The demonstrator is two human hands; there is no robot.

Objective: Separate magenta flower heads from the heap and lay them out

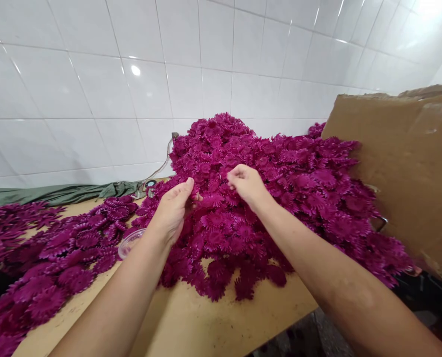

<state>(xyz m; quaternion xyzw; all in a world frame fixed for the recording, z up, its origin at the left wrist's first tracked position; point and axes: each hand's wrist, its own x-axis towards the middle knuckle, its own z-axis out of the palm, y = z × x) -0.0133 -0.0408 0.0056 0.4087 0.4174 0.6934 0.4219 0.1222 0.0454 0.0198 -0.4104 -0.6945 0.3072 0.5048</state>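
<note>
A big heap of magenta artificial flower heads (280, 193) covers the middle and right of a wooden table (206, 322). My left hand (174, 210) rests on the heap's left side, thumb and fingers closed on a magenta flower piece. My right hand (246, 184) hovers over the heap's middle, its fingers curled and pinched together on petals; what exactly it grips is too small to name. The two hands are about a hand's width apart.
A flatter spread of the same flower heads (49, 263) lies at the left. A small clear plastic cup (129, 243) sits beside my left wrist. A cardboard box (403, 173) stands at the right. Green cloth (57, 193) and a cable (161, 166) lie against the white tiled wall.
</note>
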